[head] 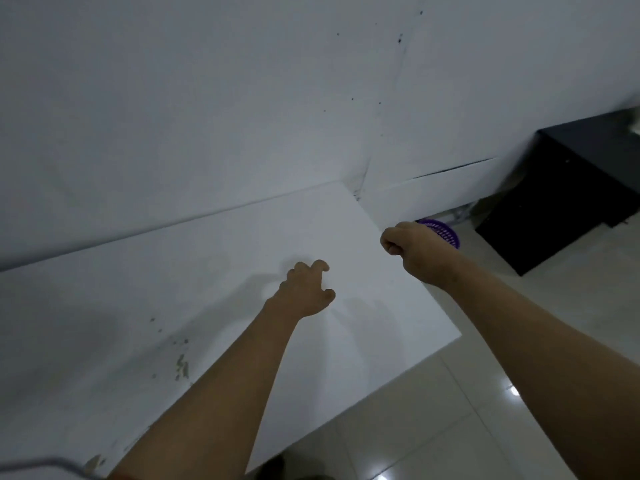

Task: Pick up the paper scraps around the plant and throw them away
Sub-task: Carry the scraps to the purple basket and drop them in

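My right hand (414, 251) is closed into a fist at the right edge of the white table (173, 299), just in front of a purple perforated basket (445, 232) that stands on the floor behind it. Whatever the fist may hold is hidden. My left hand (308, 289) hovers over the table's right part with curled, spread fingers and nothing in it. No plant and no paper scraps show in this view.
A white wall rises behind the table. A black cabinet (561, 188) stands on the tiled floor (467, 410) at the right, beyond the basket. Dark flecks and chipped spots (181, 367) mark the table's near left. A grey cable (52, 464) lies at the bottom left corner.
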